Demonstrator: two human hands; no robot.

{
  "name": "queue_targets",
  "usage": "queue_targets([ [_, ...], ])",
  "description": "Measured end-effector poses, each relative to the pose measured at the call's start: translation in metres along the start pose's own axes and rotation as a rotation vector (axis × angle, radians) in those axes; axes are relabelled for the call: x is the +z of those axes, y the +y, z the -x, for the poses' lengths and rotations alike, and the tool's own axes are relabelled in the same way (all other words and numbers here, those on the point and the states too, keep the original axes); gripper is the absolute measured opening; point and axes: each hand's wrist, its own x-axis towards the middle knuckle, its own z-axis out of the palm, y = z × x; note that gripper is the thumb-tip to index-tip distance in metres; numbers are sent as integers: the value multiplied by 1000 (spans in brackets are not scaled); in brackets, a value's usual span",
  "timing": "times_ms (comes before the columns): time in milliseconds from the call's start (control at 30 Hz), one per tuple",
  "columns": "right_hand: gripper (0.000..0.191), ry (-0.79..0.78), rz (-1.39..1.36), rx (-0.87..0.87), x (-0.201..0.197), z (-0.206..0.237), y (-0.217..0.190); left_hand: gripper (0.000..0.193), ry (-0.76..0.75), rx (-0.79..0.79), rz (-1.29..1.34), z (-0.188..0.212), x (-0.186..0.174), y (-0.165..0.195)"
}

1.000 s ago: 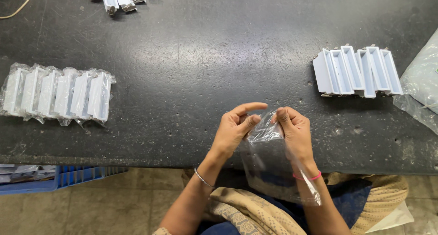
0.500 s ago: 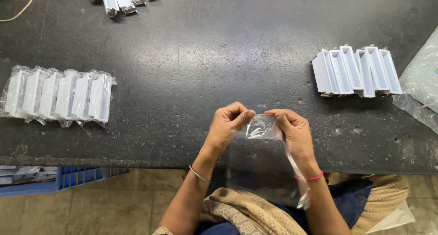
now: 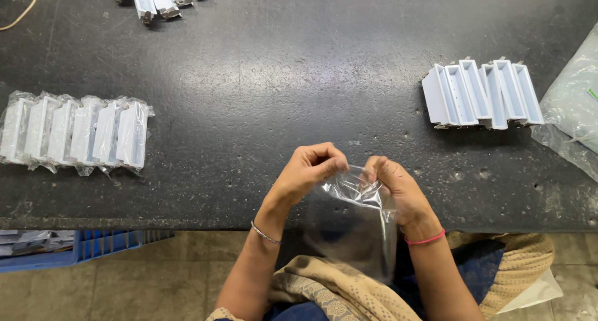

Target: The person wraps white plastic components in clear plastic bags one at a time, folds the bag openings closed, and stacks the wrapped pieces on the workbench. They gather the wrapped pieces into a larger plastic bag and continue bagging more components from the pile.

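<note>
Two hands at near table [image 3: 249,59] edge, both on one clear plastic bag [image 3: 355,224]. Left hand [image 3: 305,174] & right hand [image 3: 395,187]: fingertips pinching bag's top rim, rest hangs below edge. Bag looks v. light, limp, slick film; likely tears if yanked. Best grip: opposite lips of mouth.

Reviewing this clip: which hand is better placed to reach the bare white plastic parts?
Right, probably. The right hand pinches the clear plastic bag nearer the bare white plastic parts; the left hand is farther.
</note>
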Motion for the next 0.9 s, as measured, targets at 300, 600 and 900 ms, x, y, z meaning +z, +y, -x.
queue_targets([
  [300, 41, -196, -234, -195, 17, -2, -5, 33, -51, -37, 609, -1, 34, -4],
  [600, 39, -224, -459, -189, 14, 8, 9, 28, 113, -94, 928, -9, 31, 8],
  [900, 22, -454, 170, -93, 5, 15, 21, 30, 104, -448, 566, -22, 39, -10],
])
